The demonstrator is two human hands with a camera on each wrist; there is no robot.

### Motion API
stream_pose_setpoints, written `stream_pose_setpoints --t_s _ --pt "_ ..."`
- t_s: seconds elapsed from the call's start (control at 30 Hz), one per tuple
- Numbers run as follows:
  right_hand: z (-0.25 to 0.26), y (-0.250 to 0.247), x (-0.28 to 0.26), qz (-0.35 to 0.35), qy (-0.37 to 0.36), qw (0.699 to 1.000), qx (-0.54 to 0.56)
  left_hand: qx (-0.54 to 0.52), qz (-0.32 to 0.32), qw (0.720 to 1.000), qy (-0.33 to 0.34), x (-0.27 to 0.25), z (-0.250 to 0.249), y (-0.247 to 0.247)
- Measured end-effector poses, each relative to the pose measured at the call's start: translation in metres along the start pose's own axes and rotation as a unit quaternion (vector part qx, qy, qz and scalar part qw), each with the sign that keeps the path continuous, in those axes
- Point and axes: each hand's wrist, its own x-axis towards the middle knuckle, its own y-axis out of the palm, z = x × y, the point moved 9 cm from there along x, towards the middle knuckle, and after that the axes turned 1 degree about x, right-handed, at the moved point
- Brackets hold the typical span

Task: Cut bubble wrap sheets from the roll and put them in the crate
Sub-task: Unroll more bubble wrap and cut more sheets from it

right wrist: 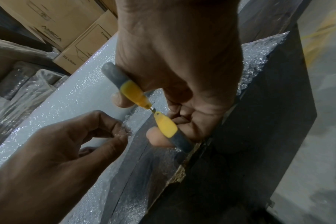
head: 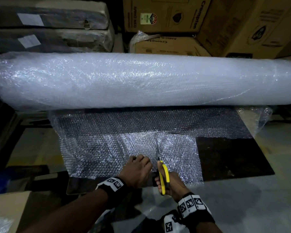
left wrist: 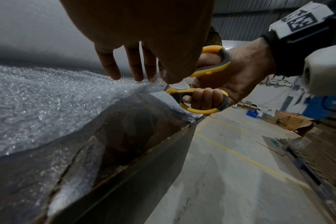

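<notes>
Head view: the left hand (head: 138, 169) pinches the bubble wrap sheet (head: 107, 148) taut, presumably so it cuts cleanly. Just beside those fingers, the right hand (head: 171, 184) grips the scissors (head: 161, 172) through both loops, blades in the sheet.

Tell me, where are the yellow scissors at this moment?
In the head view the scissors are at bottom centre, held in the right hand, blades in the unrolled bubble wrap sheet, just right of the left hand pinching it.

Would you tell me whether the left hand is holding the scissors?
No, the right hand grips the scissors, while the left hand pinches the bubble wrap.
</notes>
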Motion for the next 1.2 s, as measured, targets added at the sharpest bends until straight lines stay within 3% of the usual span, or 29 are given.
stream_pose_setpoints --t_s 0.33,0.73,1.2 --pt "-0.001 -0.002 0.002 -0.023 -0.012 1.0 0.001 -0.005 0.031 0.999 0.013 -0.002 -0.004 0.005" --pt "0.011 0.002 0.006 0.01 -0.006 0.999 -0.043 -0.013 0.03 0.999 0.028 0.0 -0.005 0.008" --pt "0.016 0.002 0.012 -0.001 -0.034 0.998 -0.049 -0.022 0.032 0.999 0.028 -0.002 -0.004 0.014"
